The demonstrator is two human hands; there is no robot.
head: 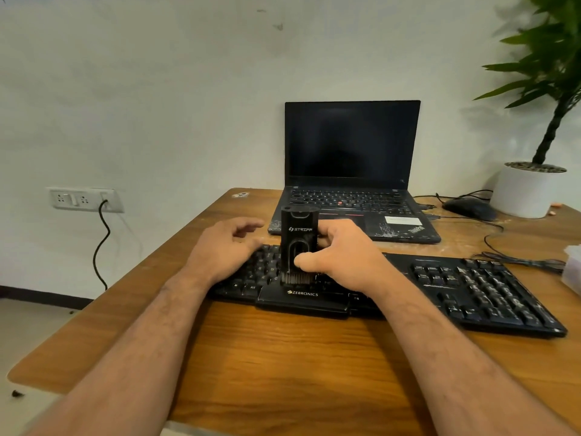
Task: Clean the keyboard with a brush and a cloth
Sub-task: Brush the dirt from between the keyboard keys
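Gripping the upright brush (298, 243), the right hand (342, 256) sets bristles on the keyboard (471, 287), whose long axis runs left-right across the worktop (283, 357); left hand (223, 247) rests on its left keys, fingers loosely curled.

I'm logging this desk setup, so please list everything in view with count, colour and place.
keyboard: one, black, front of table
brush: one, black, upright, bristles on keyboard's keys
laptop: one, black, open, behind keyboard
mouse: one, dark, right of laptop
plant pot: one, white, table's far right
table: one, brown wood
wall socket: one, white, left wall, black cable plugged in
left hand: rests on keyboard's left end, fingers loosely curled
right hand: grips brush
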